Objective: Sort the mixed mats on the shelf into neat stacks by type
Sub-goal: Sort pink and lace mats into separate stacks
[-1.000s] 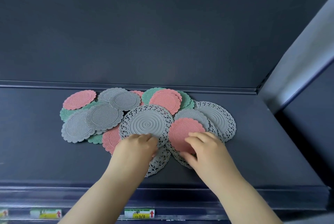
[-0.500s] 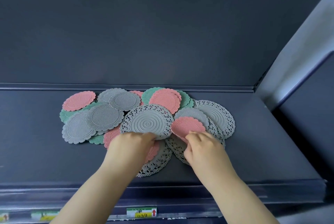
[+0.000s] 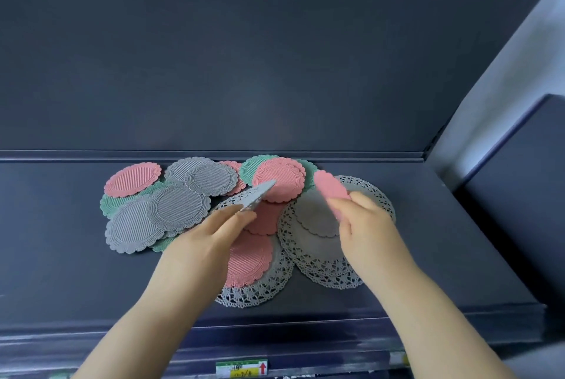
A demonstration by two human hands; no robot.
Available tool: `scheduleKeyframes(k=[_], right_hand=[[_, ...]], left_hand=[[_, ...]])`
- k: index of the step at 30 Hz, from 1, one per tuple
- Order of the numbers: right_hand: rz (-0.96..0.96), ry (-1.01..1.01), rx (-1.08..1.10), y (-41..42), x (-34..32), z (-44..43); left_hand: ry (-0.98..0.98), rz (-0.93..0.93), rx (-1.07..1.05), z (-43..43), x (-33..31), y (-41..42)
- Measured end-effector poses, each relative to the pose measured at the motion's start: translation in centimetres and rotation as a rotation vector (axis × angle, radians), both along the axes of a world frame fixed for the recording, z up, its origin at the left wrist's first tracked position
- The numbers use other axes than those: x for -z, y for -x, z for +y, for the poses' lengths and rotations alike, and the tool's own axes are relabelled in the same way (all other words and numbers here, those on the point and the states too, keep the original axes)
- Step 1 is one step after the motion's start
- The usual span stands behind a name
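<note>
A mixed pile of round mats lies on the dark shelf (image 3: 61, 271). My left hand (image 3: 211, 235) grips a grey lace mat (image 3: 255, 196) by its near edge and holds it tilted up off the pile. Raised over the right side, my right hand (image 3: 363, 222) pinches a small pink scalloped mat (image 3: 330, 187). Beneath it lie grey lace mats (image 3: 315, 251) with a small grey scalloped mat (image 3: 315, 215) on top. Pink mats (image 3: 250, 259) rest on another lace mat (image 3: 260, 290). To the left are grey ribbed mats (image 3: 177, 207), a pink mat (image 3: 133, 180) and green mats (image 3: 108, 204).
The shelf's back panel (image 3: 244, 73) rises right behind the pile. A side wall (image 3: 504, 195) closes the right end. A price label (image 3: 241, 369) sits on the front rail below. Bare shelf surface stretches left of the pile and to its right.
My left hand has lifted the large grey lace mat off the pile, uncovering pink mats beneath. My right hand has picked up the pink mat and raised it.
</note>
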State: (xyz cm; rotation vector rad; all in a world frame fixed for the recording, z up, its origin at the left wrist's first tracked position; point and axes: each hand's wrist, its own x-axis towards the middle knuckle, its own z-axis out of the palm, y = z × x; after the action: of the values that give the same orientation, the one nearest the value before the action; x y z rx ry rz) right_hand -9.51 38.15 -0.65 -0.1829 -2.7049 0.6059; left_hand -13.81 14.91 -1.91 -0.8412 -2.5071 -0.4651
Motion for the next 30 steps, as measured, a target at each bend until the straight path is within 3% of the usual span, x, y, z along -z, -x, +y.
scheduleKeyframes(k=[4,9,16,19,25,30], right_hand=[[0.125,-0.172,-0.022,0.9,-0.1,0.2],[-0.214,-0.265,-0.117,1.2,2.1,-0.2],[-0.116,-0.379,-0.172,1.4,2.5,0.3],[-0.204,-0.37,-0.141,1.0,2.1,0.4],[0.042,-0.301,-0.064,-0.1,1.4,0.6],[0.13,-0.295,0.055,-1.7,0.7,1.0]], left_hand=[[-0.036,-0.038,0.032,-0.3,0.8,0.1],[-0.046,-0.071,0.061,-0.5,1.0,-0.2],[-0.007,-0.044,0.107,-0.6,1.4,0.0],[0.022,0.005,0.126,-0.5,1.5,0.2],[0.073,0.008,0.129,-0.1,1.6,0.0],[0.12,0.009,0.031,0.3,1.5,-0.3]])
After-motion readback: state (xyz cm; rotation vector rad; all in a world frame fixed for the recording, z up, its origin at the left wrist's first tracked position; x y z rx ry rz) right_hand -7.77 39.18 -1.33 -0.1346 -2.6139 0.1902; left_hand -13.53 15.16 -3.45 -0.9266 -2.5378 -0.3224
